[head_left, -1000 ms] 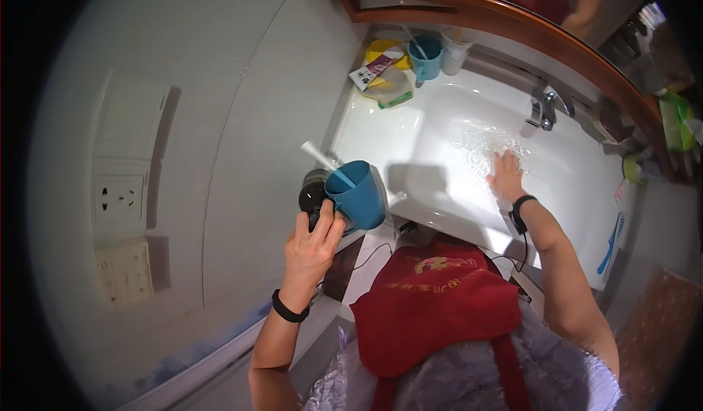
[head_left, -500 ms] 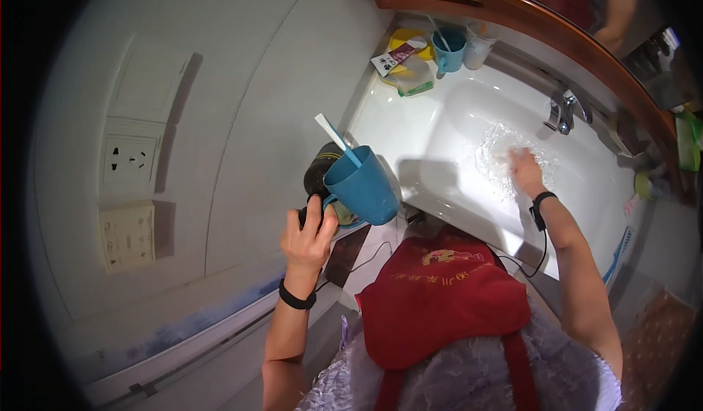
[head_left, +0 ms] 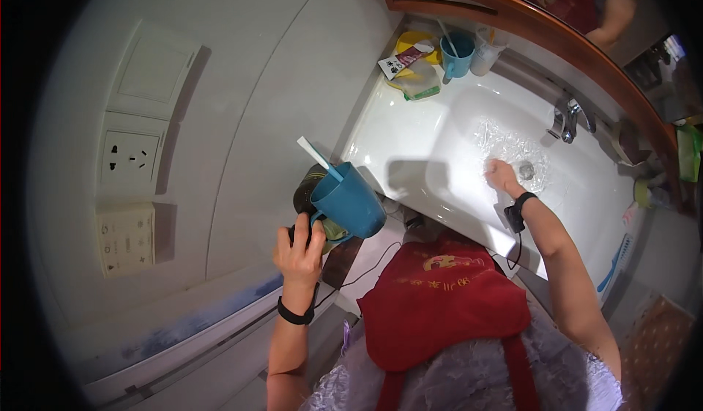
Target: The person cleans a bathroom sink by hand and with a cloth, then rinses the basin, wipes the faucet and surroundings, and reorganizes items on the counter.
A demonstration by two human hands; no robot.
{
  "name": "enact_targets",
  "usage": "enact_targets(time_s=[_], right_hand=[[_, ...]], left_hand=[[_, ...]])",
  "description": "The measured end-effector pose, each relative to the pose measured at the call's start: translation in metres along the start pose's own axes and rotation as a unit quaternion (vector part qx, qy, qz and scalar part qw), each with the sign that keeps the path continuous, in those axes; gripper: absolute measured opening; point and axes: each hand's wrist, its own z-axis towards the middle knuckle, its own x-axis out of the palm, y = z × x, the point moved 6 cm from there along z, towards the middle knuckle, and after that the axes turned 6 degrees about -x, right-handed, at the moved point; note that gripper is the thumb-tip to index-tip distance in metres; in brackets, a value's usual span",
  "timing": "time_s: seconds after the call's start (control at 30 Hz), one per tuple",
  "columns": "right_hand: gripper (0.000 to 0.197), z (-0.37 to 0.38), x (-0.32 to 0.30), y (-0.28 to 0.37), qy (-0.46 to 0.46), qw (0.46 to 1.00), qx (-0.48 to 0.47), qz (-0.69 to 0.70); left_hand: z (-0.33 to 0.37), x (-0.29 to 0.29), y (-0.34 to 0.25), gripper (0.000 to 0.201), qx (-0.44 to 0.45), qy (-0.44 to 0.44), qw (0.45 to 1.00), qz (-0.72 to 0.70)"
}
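My left hand (head_left: 299, 257) grips the handle of a blue cup (head_left: 350, 204), which is tilted to the right. In the cup a white and blue toothbrush (head_left: 318, 158) leans out toward the upper left. Down in the white sink (head_left: 469, 118), my right hand (head_left: 502, 176) is near the basin's surface, left of the drain (head_left: 526, 170). Its fingers are loosely stretched and slightly blurred, with nothing visible in them. Rippling water (head_left: 505, 143) spreads across the basin below the chrome faucet (head_left: 567, 120). A dark rounded container (head_left: 307, 187) shows partly behind the cup.
At the sink's far left corner stand another blue cup (head_left: 458, 53) with a toothbrush, a toothpaste tube (head_left: 405, 60) and a clear cup (head_left: 485, 53). A wooden mirror frame (head_left: 505, 23) runs above. A blue brush (head_left: 615, 264) lies at the right. Wall sockets (head_left: 130, 158) are at left.
My right hand has moved left and slightly nearer within the basin, uncovering the drain. My left hand and the blue cup have shifted slightly left and down in view.
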Motion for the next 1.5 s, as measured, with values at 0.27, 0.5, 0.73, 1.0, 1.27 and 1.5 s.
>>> enact_targets(time_s=[0.27, 0.5, 0.73, 1.0, 1.27, 1.5], right_hand=[[0.031, -0.037, -0.109, 0.227, -0.080, 0.984, -0.126, 0.096], [0.027, -0.050, -0.060, 0.310, -0.020, 0.891, -0.426, -0.154], [0.042, -0.016, 0.000, 0.335, 0.043, 0.757, -0.639, -0.131], [0.052, 0.058, -0.007, 0.363, 0.060, 0.789, -0.598, -0.128], [0.053, 0.093, -0.016, 0.334, -0.044, 0.858, -0.477, -0.186], [0.058, 0.120, -0.044, 0.324, -0.175, 0.938, -0.288, -0.079]], left_hand=[[-0.011, -0.002, 0.007, 0.021, -0.011, -0.009, 1.000, -0.025], [-0.032, 0.005, 0.018, 0.031, -0.045, 0.005, 0.997, -0.066], [-0.043, 0.011, 0.028, 0.033, -0.092, 0.036, 0.992, -0.082], [-0.035, 0.013, 0.028, 0.034, -0.079, 0.062, 0.992, -0.075], [-0.042, 0.018, 0.036, 0.036, -0.071, 0.061, 0.992, -0.080], [-0.031, 0.017, 0.034, 0.034, -0.068, 0.079, 0.991, -0.085]])
